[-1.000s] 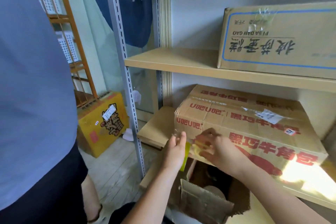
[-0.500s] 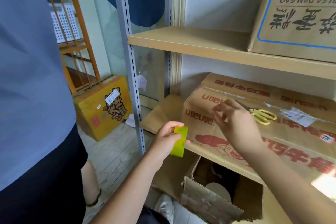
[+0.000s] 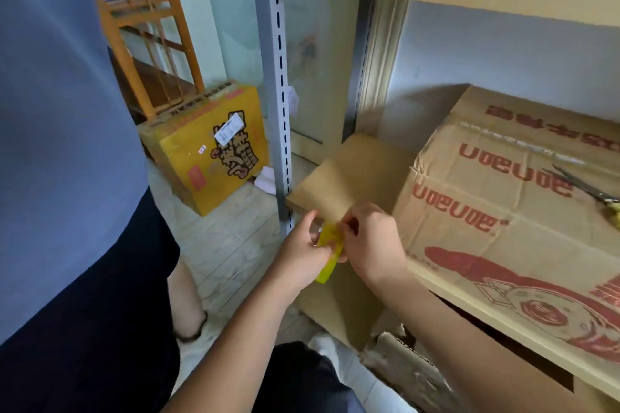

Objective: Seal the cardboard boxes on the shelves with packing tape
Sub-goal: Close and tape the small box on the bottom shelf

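Yellow tape roll (image 3: 330, 253) — between both hands (image 3: 335, 245)

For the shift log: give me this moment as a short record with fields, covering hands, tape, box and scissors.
left hand: grips the yellow tape roll
right hand: pinches at the roll's upper edge
cardboard box: on the middle shelf, right of both hands
scissors: lying on the box top, untouched
second person: blue shirt, standing at left

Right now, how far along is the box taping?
Done: the box on the middle shelf already shows clear tape along its top seam, with scissors lying on it. In hand: both hands grip the yellow tape roll in front of the shelf. Left: whether more strips are needed cannot be told.
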`<state>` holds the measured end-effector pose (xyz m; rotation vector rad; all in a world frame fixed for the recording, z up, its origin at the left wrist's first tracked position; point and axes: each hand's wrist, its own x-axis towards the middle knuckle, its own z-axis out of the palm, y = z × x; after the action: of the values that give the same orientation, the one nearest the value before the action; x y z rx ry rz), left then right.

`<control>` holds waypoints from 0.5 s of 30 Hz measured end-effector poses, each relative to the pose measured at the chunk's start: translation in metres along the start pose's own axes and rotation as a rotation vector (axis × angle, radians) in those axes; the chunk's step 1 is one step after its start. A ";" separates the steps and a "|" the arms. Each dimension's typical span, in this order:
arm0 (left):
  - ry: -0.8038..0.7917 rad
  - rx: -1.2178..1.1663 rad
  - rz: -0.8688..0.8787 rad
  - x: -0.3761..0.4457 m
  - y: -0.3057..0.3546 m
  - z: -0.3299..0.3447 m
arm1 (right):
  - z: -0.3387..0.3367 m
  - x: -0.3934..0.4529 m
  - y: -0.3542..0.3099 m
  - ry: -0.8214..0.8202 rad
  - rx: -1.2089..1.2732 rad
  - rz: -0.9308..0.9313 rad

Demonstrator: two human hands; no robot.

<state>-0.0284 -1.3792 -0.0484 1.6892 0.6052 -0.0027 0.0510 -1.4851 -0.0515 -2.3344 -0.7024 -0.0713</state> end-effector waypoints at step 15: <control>0.040 0.065 -0.180 0.073 -0.022 0.002 | 0.050 0.051 0.007 -0.062 -0.183 0.297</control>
<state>0.0271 -1.3508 -0.0930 1.6954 0.7933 -0.1190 0.0911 -1.4338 -0.0813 -2.6017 -0.3845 0.0732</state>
